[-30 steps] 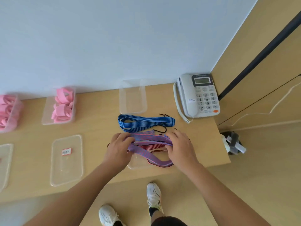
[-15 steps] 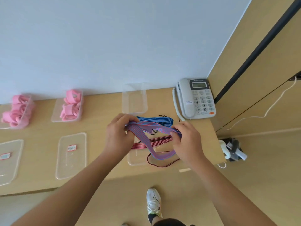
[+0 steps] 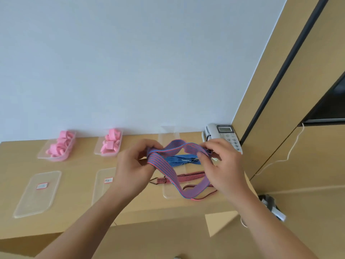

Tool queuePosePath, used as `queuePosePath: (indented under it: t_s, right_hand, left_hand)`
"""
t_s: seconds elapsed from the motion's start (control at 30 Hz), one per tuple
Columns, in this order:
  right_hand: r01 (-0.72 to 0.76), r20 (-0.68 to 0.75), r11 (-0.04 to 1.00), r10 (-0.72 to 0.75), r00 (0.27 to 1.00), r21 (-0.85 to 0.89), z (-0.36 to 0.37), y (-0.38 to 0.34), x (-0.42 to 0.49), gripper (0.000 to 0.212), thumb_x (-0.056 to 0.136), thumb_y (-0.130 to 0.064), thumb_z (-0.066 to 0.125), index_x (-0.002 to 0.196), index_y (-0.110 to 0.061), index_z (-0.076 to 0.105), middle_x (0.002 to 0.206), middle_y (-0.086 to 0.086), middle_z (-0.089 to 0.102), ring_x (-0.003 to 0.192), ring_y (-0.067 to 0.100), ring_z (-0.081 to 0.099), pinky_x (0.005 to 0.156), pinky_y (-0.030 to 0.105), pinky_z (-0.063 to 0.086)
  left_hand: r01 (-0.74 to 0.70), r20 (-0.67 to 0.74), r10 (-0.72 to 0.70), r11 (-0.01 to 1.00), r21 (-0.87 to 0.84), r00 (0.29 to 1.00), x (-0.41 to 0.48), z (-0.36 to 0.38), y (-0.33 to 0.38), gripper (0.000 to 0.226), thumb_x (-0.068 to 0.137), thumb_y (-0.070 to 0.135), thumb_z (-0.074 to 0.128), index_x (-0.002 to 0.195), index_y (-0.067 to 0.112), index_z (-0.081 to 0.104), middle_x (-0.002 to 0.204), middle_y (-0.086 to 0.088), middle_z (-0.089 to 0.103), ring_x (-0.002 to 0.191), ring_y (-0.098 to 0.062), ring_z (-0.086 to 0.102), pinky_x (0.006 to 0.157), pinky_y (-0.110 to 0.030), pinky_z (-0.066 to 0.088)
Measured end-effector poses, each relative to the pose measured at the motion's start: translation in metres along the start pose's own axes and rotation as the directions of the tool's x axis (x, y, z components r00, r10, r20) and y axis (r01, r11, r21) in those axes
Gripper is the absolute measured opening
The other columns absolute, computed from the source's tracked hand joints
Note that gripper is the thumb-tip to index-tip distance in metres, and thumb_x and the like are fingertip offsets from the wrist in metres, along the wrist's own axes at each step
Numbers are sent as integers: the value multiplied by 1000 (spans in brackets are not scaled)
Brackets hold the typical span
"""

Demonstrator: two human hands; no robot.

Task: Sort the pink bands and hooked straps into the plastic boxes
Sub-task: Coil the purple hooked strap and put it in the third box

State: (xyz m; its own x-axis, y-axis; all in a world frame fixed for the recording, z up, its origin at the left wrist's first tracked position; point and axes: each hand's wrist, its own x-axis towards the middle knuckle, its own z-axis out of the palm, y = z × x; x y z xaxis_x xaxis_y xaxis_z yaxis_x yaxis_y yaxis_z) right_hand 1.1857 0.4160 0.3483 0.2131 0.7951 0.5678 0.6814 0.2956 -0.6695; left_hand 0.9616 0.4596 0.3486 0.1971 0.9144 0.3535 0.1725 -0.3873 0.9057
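Observation:
My left hand [image 3: 133,163] and my right hand [image 3: 222,165] both grip a purple strap with red stripes [image 3: 169,170], held up above the desk; its loop hangs down between them. Under it lie a blue striped strap [image 3: 182,160] and a dark red striped strap [image 3: 183,178]. At the back stand two plastic boxes of pink bands, one at the left [image 3: 58,146] and one nearer the middle [image 3: 110,143]. An empty clear box [image 3: 169,136] stands behind the hands.
Two clear lids with labels lie on the wooden desk, a left lid [image 3: 37,193] and a middle lid [image 3: 104,182]; a third clear lid [image 3: 169,192] lies under the straps. A white telephone [image 3: 222,133] sits at the back right. The desk's right edge meets a wooden cabinet wall.
Both hands lifted the purple strap off the pile on the desk and raised it. My head tilted up, so the desk sits lower in view.

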Motion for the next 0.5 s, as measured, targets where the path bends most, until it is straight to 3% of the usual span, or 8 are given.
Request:
queuePosePath:
  t_s: [0.13,0.2,0.27,0.33,0.4,0.43,0.5]
  right_hand:
    - [21,65,974,-37,997,224,2,-41,-19,25,79,-6,63,99,-15,74,104,-9,60,98,20,64,83,42,54]
    - [-27,53,942,10,999,334,3,-61,-29,16,83,-18,65,95,-15,75,103,-8,61,97,24,65,82,46,54]
    - [-79,-12,922,90,996,380,4,-80,-34,12,83,-28,73,86,-16,76,98,-8,63,92,21,67,79,38,56]
    - [-143,-53,889,184,982,436,3,-95,-36,2,81,-18,79,80,-18,77,92,-5,69,88,14,69,77,27,55]
    - [-258,-41,782,340,940,567,-1,-106,-37,14,79,-2,77,79,-16,79,85,3,75,80,14,70,72,22,53]
    - [-312,-4,693,414,910,650,-3,-111,-38,19,78,5,75,80,-13,79,82,9,75,76,18,70,70,24,53]
    - [-371,53,575,493,868,729,-7,-120,-43,23,77,13,69,79,-7,79,78,17,73,75,26,69,70,32,53]
  left_hand:
    - [36,200,-54,995,90,978,-42,-23,4,43,67,9,70,87,47,70,84,20,71,77,-1,66,68,-16,52]
    - [27,323,-68,991,129,944,-59,-32,7,40,67,11,80,86,44,69,81,20,69,75,1,61,72,-20,54]
    - [55,457,-112,989,136,882,-72,-38,12,37,65,17,89,91,35,70,84,13,68,76,-3,61,78,-34,60]
    - [78,620,-150,987,143,770,-82,-44,21,43,60,29,95,96,30,72,93,9,70,86,-11,66,88,-44,59]
    - [80,719,-140,990,117,681,-91,-45,29,49,57,45,97,100,42,76,104,18,73,105,-5,68,98,-31,55]
    - [62,686,-125,991,115,717,-94,-44,35,47,56,56,93,99,50,75,107,25,73,111,3,66,99,-20,50]
    - [28,397,-63,995,93,916,-98,-39,45,33,60,70,81,84,46,75,94,25,75,99,8,67,85,-8,44]
